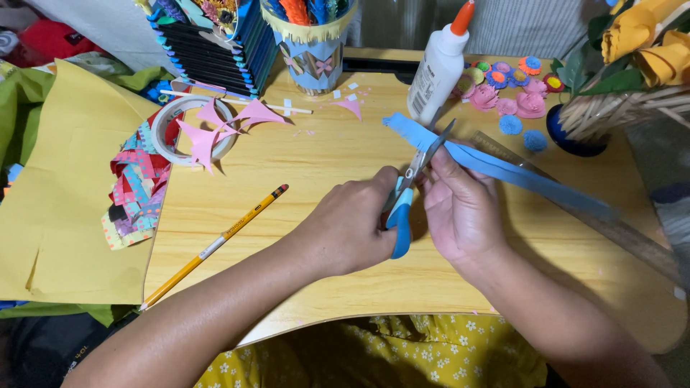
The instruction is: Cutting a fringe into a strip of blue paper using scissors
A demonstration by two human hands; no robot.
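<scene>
The left hand [352, 230] closed its grip on blue-handled scissors [410, 194] (blades apparently parted), while the right hand [460, 212] pinched a folded blue paper strip [503, 169] above the wooden tabletop [316, 187].

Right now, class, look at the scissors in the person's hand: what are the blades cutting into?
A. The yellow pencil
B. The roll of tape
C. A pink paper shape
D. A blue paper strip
D: the left hand works the blue-handled scissors, whose blades close on the fringed end of the blue paper strip that the right hand holds up over the wooden table.
</scene>
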